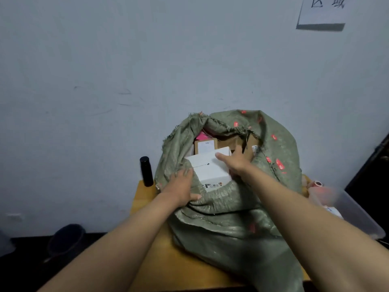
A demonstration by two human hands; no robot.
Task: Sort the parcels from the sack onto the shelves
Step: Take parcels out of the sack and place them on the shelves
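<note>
Head view: right fingers point(242, 151) (partly sack-hidden point(231, 207)).

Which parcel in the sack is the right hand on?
The white box at the sack's mouth; the right hand grips its far edge. The brown cardboard boxes behind are untouched.

parcels point(210, 167) in sack point(231, 207) — bottle point(146, 171) left

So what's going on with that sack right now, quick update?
Left hand grips sack rim. Right hand holds white box in the mouth. Brown parcels behind; no obstruction.
</note>
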